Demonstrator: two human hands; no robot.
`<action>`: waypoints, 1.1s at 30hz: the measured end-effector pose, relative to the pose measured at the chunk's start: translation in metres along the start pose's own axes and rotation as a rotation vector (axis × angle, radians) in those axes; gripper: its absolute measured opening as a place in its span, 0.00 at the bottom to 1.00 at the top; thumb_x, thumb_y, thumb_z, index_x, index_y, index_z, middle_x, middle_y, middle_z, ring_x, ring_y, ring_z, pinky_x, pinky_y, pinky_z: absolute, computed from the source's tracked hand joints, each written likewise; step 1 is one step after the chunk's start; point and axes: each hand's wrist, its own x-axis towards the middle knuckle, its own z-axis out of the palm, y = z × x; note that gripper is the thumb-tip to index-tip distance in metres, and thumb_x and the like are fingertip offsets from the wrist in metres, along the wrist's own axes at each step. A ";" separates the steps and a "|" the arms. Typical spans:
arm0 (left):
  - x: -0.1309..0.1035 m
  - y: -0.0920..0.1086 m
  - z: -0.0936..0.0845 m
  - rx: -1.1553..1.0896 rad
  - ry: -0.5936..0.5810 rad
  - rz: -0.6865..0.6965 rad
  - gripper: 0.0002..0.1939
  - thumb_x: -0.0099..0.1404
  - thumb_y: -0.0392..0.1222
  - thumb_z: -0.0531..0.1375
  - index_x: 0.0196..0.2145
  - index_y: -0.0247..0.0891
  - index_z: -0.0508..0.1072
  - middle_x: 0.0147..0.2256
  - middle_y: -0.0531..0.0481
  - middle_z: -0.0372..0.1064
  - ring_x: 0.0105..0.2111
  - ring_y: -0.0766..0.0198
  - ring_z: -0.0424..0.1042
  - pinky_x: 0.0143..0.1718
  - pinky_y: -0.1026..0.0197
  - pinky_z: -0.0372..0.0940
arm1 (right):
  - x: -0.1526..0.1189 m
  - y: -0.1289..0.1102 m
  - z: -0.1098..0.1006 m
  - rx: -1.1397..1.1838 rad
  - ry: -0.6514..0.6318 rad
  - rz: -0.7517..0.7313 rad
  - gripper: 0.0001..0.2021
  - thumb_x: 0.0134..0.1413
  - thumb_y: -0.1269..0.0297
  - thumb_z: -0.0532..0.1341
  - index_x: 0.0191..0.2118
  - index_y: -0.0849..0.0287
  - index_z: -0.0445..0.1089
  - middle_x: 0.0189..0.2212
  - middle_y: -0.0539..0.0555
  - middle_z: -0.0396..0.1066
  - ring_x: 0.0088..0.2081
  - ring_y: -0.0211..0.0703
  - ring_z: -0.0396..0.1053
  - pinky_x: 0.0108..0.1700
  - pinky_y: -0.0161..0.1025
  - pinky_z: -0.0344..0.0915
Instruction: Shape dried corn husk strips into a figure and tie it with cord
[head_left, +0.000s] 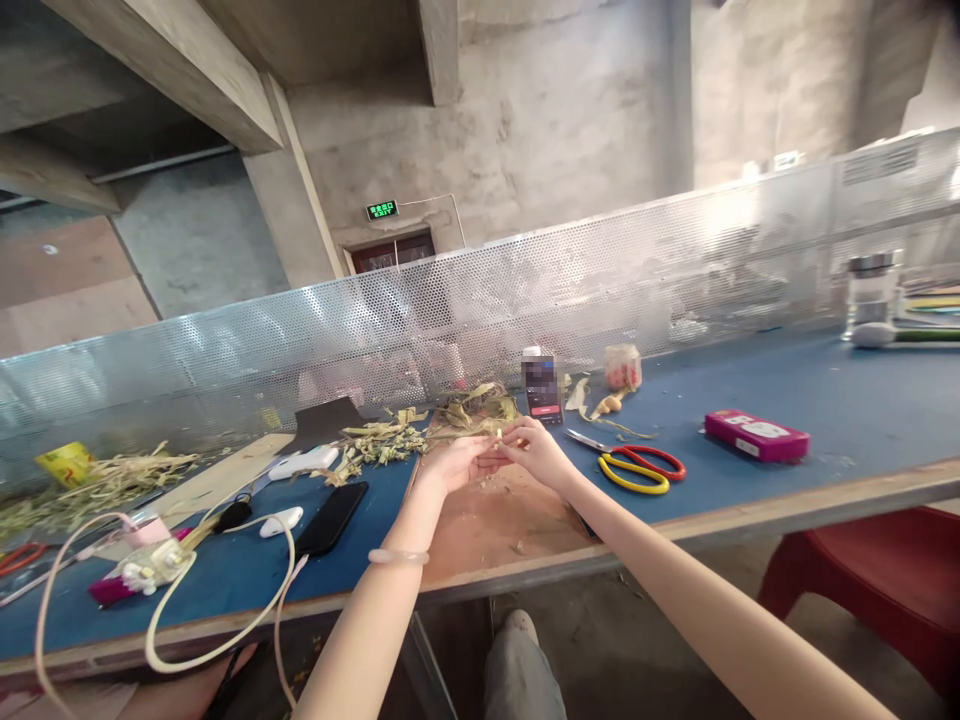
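Fingertips of the left hand [469, 464] and right hand [534, 450] are pinching a small pale piece [499, 435] between them above a brown board [499, 530], while scissors [634, 465] are lying to the right on the blue table [697, 400].

Bare concrete wall [570, 130] behind a slanted perforated metal partition [480, 290]; green-lit exit sign [382, 210] above a dark doorway [394, 250]. Blue-topped worktable [750, 400] spans the width; red plastic stool [877, 580] stands on grey concrete floor [660, 620].
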 end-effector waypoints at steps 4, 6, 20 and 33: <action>-0.001 0.000 0.003 0.011 -0.011 -0.035 0.17 0.58 0.50 0.58 0.35 0.31 0.72 0.32 0.39 0.74 0.34 0.58 0.74 0.34 0.61 0.65 | -0.001 0.000 0.000 -0.086 0.073 -0.083 0.02 0.46 0.69 0.61 0.26 0.58 0.69 0.34 0.55 0.64 0.41 0.46 0.60 0.45 0.47 0.60; -0.001 0.000 0.003 0.017 0.004 -0.017 0.16 0.56 0.48 0.60 0.35 0.32 0.72 0.32 0.40 0.74 0.32 0.60 0.74 0.34 0.61 0.65 | -0.001 0.000 -0.001 -0.124 0.079 -0.121 0.02 0.46 0.71 0.61 0.27 0.58 0.69 0.35 0.55 0.63 0.42 0.47 0.59 0.46 0.48 0.59; 0.002 -0.003 0.008 0.181 0.136 0.130 0.15 0.48 0.43 0.66 0.32 0.31 0.76 0.32 0.43 0.73 0.32 0.65 0.71 0.39 0.59 0.64 | -0.004 0.000 0.000 -0.298 0.043 -0.176 0.04 0.47 0.74 0.58 0.26 0.58 0.67 0.34 0.56 0.62 0.38 0.48 0.56 0.44 0.46 0.58; 0.004 0.001 0.012 0.358 0.170 0.262 0.17 0.49 0.46 0.65 0.33 0.31 0.76 0.32 0.43 0.73 0.31 0.64 0.70 0.39 0.59 0.63 | -0.005 -0.007 -0.005 -0.138 0.017 -0.024 0.09 0.43 0.76 0.56 0.33 0.59 0.68 0.38 0.56 0.63 0.43 0.47 0.59 0.49 0.45 0.56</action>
